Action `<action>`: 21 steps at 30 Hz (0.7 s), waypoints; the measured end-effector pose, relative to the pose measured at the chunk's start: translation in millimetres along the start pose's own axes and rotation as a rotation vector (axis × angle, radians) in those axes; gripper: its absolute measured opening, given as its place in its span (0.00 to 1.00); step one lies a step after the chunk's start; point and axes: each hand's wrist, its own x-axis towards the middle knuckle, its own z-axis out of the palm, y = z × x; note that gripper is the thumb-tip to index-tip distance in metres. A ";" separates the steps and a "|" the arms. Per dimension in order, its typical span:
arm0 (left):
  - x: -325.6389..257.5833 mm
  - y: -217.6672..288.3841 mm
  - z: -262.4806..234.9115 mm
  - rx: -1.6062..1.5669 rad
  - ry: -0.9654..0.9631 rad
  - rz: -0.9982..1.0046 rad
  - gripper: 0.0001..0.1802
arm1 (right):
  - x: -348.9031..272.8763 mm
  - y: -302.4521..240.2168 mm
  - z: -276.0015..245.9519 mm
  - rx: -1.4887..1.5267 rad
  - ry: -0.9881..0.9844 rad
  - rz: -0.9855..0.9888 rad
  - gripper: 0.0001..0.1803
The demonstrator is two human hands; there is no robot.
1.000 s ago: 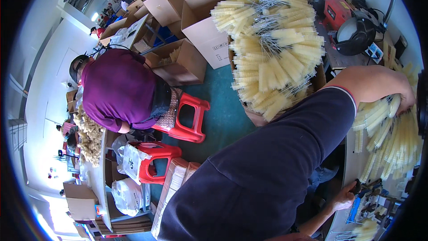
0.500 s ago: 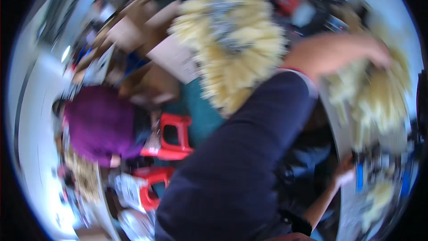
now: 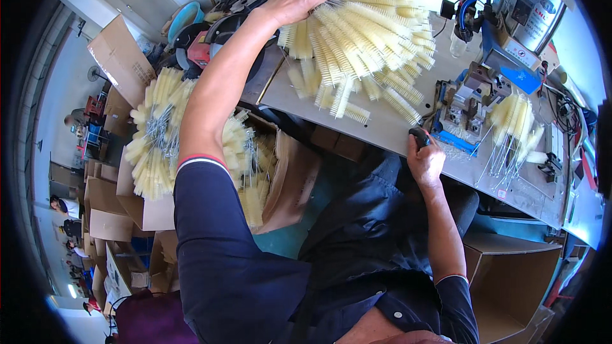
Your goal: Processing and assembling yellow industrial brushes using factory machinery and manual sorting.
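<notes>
A: What is found about the hands?
B: A large pile of pale brushes [image 3: 376, 57] is spread on the grey surface [image 3: 382, 129]. It is touched at its upper left by the left hand [image 3: 299, 0], whose fingers are bent over wire stems [image 3: 333, 2]; whether any are gripped cannot be told. A black knob [image 3: 418, 137] is enclosed by the curled fingers of the right hand [image 3: 426, 162]

A: What stands in the way?
B: A metal fixture [image 3: 468, 105] is set between the pile and a smaller brush bundle [image 3: 511, 118]. A red-and-black machine [image 3: 199, 52] is partly hidden by the left forearm [image 3: 223, 76]

A: And the room?
B: Teal floor [image 3: 280, 242] is glimpsed beside a cardboard box [image 3: 290, 185] loaded with brushes. An open carton [image 3: 513, 280] is placed at lower right, and a co-worker's purple shirt [image 3: 153, 318] is seen at lower left
</notes>
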 end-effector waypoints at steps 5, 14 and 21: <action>-6.6 -11.7 17.9 -0.162 -0.018 -0.332 0.25 | -0.8 0.6 0.6 -0.005 -0.004 -0.003 0.10; -12.0 -41.4 50.0 -0.724 -0.176 -0.638 0.29 | -0.6 -1.2 -0.9 -0.015 -0.031 0.004 0.10; 2.2 -50.6 12.1 -0.797 -0.221 -0.736 0.30 | 0.6 -1.3 3.8 -0.019 0.055 -0.057 0.09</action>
